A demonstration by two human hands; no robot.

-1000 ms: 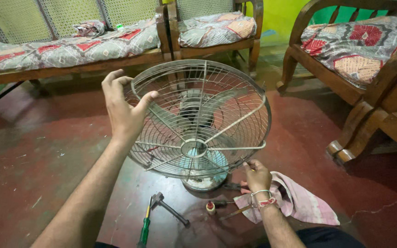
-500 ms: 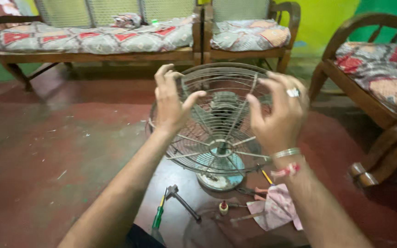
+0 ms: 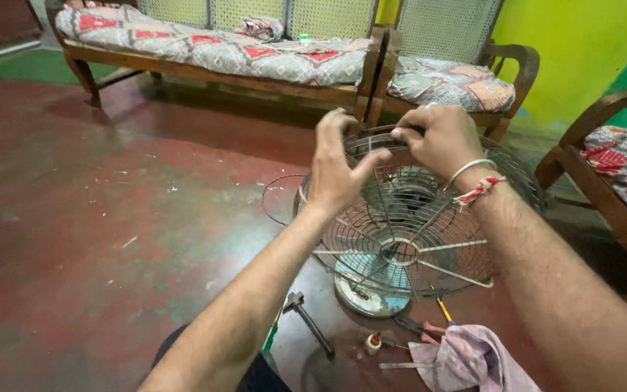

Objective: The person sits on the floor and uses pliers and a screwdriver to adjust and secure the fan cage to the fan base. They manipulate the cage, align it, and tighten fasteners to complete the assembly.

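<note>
A round wire fan guard (image 3: pixel 429 239) stands on a table fan with a pale blue base (image 3: pixel 363 290) on the red floor. My left hand (image 3: pixel 339 163) grips the top left of the guard's rim, fingers curled over the wires. Pinching the rim at the top is my right hand (image 3: pixel 440 138), which wears a metal bangle and a red-and-white thread at the wrist. Both hands are on the upper edge of the guard, close together.
A hammer (image 3: pixel 306 319), a green-handled screwdriver (image 3: pixel 270 337), a small bottle (image 3: pixel 373 343) and a pink cloth (image 3: pixel 466 359) lie by the fan base. A loose wire ring (image 3: pixel 273 199) lies to the left. A cushioned wooden sofa (image 3: pixel 205 54) and chairs (image 3: pixel 451 83) stand behind and at right.
My right hand rose from the cloth beside the fan base to the top of the guard. Both hands moved onto the upper rim, and my view shifted left.
</note>
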